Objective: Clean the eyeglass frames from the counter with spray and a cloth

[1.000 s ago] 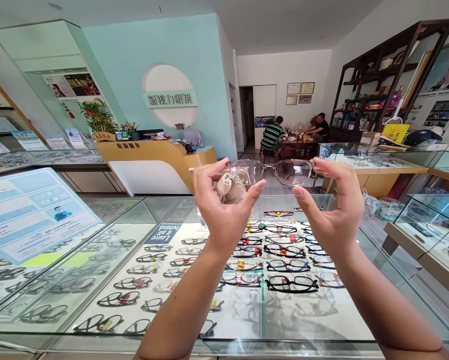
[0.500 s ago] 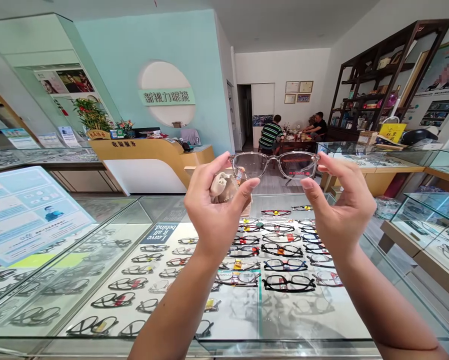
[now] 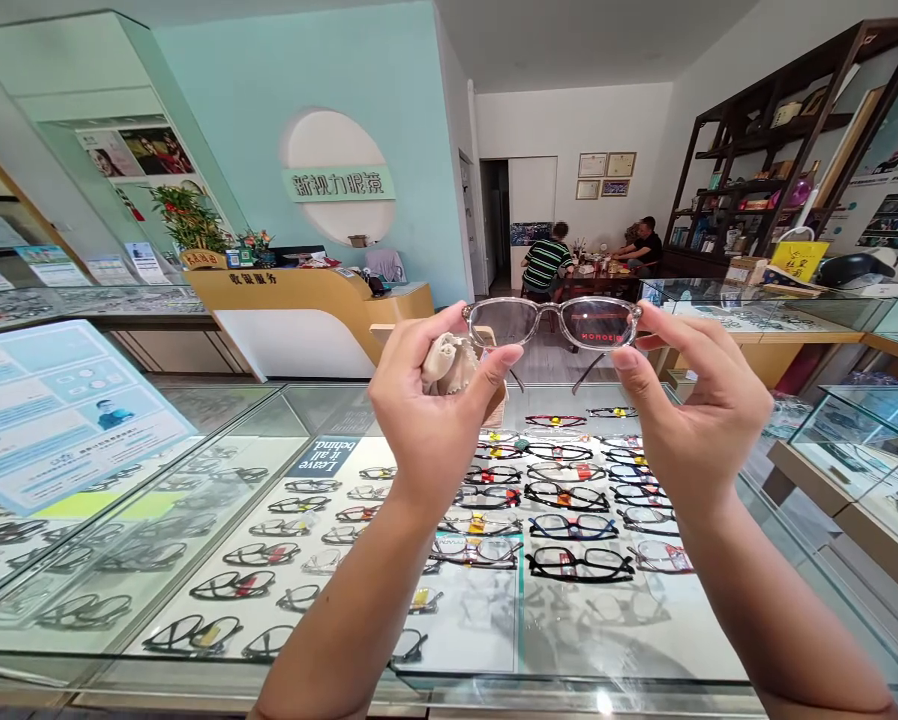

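Observation:
A pair of clear-framed glasses [image 3: 551, 305] is held up level in front of me, above a glass display case. My left hand [image 3: 438, 405] pinches its left end between thumb and fingers. At the right end, my right hand [image 3: 693, 400] grips the frame in the same way. Red lettering shows on the right lens, and the temples point away and downward. Just behind my left hand is a pale shell-like object [image 3: 449, 365], partly hidden by the fingers.
Rows of glasses [image 3: 580, 563] lie inside the glass case [image 3: 269, 672]. A blue-white sign [image 3: 66, 410] stands at left. Behind are a yellow counter [image 3: 306, 300], a dark shelf [image 3: 756, 150], and two people seated at a table. Another glass case [image 3: 861, 450] is at right.
The glasses have tilted, so their temples now show below the lenses. My right hand has shifted slightly right. The camera view has moved a little.

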Demonstrator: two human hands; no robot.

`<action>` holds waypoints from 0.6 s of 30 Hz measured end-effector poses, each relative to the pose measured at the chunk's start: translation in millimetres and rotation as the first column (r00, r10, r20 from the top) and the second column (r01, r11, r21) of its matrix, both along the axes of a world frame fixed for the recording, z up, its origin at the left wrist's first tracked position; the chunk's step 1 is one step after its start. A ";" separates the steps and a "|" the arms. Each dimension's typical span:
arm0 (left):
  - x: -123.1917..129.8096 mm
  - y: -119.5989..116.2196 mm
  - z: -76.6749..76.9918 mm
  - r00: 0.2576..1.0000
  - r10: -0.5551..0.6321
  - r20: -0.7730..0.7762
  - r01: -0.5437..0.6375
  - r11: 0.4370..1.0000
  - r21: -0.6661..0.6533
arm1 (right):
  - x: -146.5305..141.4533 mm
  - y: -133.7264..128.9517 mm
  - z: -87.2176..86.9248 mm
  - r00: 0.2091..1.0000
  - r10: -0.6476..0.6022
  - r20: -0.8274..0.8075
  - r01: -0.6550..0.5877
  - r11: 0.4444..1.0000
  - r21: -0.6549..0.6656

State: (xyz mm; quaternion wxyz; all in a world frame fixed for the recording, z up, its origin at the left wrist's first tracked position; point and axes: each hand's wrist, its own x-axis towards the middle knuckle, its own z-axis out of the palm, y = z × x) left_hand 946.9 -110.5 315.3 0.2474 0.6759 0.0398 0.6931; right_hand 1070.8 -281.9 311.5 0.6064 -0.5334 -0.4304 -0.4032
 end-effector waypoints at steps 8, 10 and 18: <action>-0.1 9.6 1.6 0.999 -0.030 -0.044 0.029 0.999 -0.032 | 0.0 0.5 0.2 1.000 -0.010 0.003 0.010 1.000 -0.019; -0.3 10.0 2.6 0.999 -0.029 -0.046 0.028 0.999 -0.025 | 0.2 0.6 0.3 1.000 -0.002 -0.010 0.002 1.000 -0.031; 0.9 6.1 2.8 0.997 0.053 0.047 -0.058 0.994 0.096 | 3.9 2.0 0.1 0.999 0.016 -0.028 -0.019 0.993 -0.113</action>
